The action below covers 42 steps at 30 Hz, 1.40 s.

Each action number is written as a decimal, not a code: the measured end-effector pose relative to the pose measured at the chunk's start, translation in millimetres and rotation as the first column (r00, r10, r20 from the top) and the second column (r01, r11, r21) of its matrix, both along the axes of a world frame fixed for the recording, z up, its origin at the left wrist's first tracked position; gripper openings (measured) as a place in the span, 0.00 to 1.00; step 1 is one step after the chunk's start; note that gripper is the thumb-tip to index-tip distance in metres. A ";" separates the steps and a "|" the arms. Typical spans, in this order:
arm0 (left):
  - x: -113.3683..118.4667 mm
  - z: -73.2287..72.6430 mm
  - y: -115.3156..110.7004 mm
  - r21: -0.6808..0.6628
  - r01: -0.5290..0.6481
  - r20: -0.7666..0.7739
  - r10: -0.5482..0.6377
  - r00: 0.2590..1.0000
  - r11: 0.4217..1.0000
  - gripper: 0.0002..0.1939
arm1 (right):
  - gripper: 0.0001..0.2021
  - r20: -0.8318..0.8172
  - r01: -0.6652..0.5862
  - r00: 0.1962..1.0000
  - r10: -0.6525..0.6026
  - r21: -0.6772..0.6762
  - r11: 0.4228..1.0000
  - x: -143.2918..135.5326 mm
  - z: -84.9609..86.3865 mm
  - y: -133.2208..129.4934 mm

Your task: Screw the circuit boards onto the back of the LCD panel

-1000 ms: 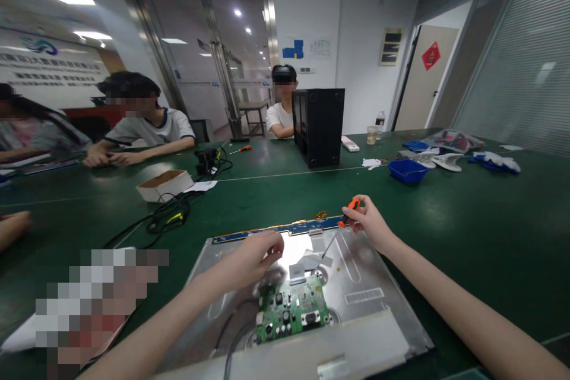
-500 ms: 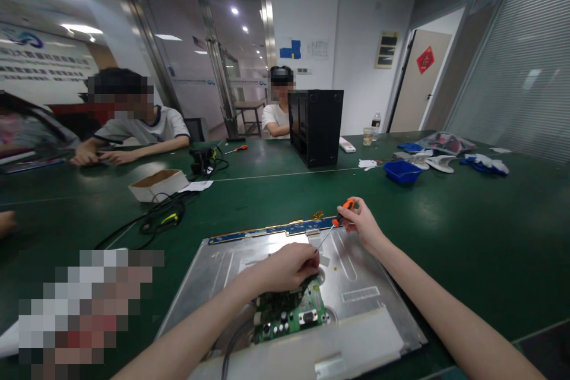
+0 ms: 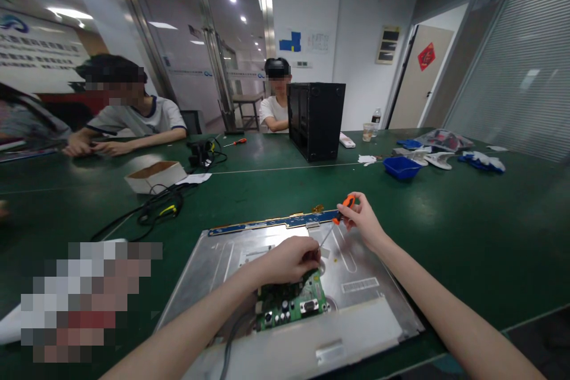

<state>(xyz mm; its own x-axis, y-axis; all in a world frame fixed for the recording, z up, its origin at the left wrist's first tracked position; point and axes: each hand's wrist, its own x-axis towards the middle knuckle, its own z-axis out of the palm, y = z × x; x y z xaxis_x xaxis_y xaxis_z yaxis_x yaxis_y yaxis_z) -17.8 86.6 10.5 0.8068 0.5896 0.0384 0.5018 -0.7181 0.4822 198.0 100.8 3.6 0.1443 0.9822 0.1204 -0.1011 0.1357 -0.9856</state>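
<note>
The right hand (image 3: 366,223) is gripping an orange-and-black screwdriver (image 3: 350,201). The left hand (image 3: 291,259) is partly covering a green circuit board (image 3: 315,290), its curled fingers concealing any grip.

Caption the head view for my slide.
Right hand holds an orange screwdriver, left hand by its shaft, above a metal panel bearing a green circuit board.

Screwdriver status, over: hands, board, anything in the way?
Right hand holding screwdriver. Left hand at its lower end, grip unclear. Green circuit board on metal panel, partly hidden by left hand.
</note>
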 end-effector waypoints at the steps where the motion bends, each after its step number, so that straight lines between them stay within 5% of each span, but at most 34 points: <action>1: -0.2 -0.3 0.5 -0.020 -0.002 0.009 0.002 1.000 1.000 0.01 | 0.30 0.003 -0.003 1.000 0.003 0.002 1.000 -0.2 0.0 -0.3; 23: -2.6 2.1 6.9 -0.259 -0.022 0.087 0.046 0.995 0.966 0.01 | 0.29 0.033 -0.050 0.998 0.047 0.098 0.994 -0.2 3.1 -2.7; 33: -3.3 0.7 9.3 -0.313 -0.014 0.133 0.058 0.989 0.950 0.03 | 0.23 0.082 -0.090 0.994 0.067 0.322 0.943 -31.7 31.7 0.8; 37: -4.8 0.0 10.2 -0.310 0.002 0.130 0.041 0.991 0.951 0.04 | 0.21 0.200 0.006 0.973 -0.117 0.483 0.875 -46.2 31.4 -8.4; 42: -5.7 -2.8 14.1 -0.321 0.037 0.139 0.008 0.990 0.946 0.04 | 0.21 0.378 0.032 0.854 -0.357 0.646 0.762 -44.7 17.9 -24.1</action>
<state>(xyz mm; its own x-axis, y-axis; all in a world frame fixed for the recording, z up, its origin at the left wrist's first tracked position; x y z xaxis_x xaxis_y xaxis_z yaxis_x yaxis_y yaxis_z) -23.5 100.6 7.8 0.8155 0.5772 -0.0410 0.4057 -0.5197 0.7519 153.3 76.7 21.5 0.0922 0.6322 0.7693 0.4294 0.6718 -0.6035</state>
